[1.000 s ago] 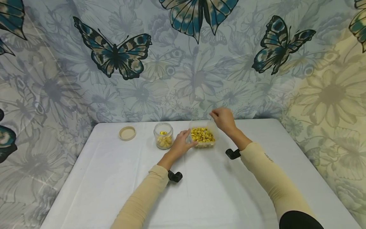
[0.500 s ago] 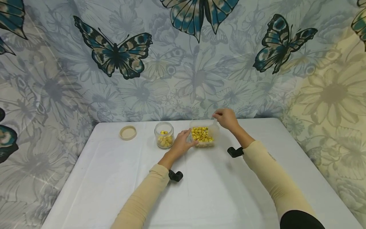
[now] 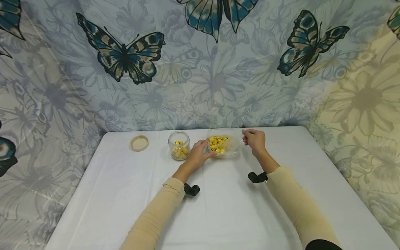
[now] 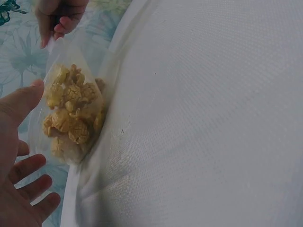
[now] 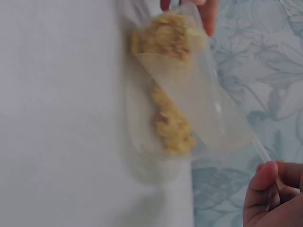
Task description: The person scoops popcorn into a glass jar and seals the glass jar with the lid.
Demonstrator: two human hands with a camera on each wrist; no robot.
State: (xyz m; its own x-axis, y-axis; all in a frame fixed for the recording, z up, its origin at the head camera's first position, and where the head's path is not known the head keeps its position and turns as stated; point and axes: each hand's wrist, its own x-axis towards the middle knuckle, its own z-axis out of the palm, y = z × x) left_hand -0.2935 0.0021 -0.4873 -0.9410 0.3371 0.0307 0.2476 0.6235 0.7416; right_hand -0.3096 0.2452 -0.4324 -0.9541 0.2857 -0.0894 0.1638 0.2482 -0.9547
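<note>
A clear plastic container (image 3: pixel 234 152) of yellow popcorn (image 3: pixel 218 143) stands near the table's back edge. My left hand (image 3: pixel 198 152) holds its left side, thumb in front and fingers around the corner. Over the container's right part lies a translucent pale plastic piece (image 5: pixel 189 101). It covers some of the popcorn and narrows to a thin strip; its exact kind is unclear. My right hand (image 3: pixel 254 140) pinches that strip between thumb and forefinger, just right of the container. A glass jar (image 3: pixel 179 146), partly filled with popcorn, stands left of my left hand, without a lid on.
A round beige lid (image 3: pixel 139 143) lies on the white-covered table (image 3: pixel 125 194), left of the jar. Close behind the table's back edge hangs a butterfly-print cloth backdrop (image 3: pixel 175 86).
My right hand has moved right and lower, drawing the pale plastic piece with it. Less popcorn shows at the container's right side. My left hand stays at the container.
</note>
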